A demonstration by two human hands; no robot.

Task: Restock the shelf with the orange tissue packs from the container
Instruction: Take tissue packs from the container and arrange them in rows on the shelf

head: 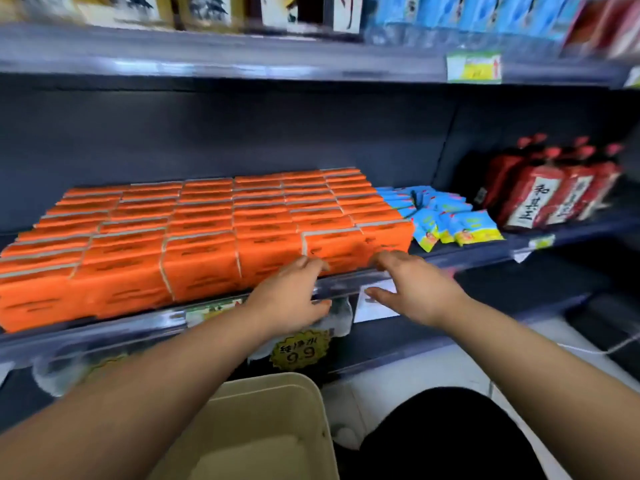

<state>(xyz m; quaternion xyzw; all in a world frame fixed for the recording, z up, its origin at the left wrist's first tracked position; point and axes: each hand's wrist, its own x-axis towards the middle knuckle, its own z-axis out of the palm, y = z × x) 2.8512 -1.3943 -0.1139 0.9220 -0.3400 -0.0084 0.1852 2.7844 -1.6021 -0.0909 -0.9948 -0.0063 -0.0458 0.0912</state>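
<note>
Looking up from the bottom of the frame: beige container (266,378), no packs in the bit I can see. Both hands are empty with loose, spread fingers, left hand (292,294) and right hand (414,287) up against the front row mid-frame. Orange tissue packs (207,230) fill the shelf (138,328) in tight rows, bright orange with pale seams. Probably light, squashy, slick film, so I'd grab across the short sides.

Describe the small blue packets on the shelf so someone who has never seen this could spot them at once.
Look at the dark middle shelf, where a big block of orange tissue packs fills the left. Right beside that block, before the red bottles, lies a loose heap of small blue packets. They are the only blue and yellow, flat, tumbled items there.
</note>
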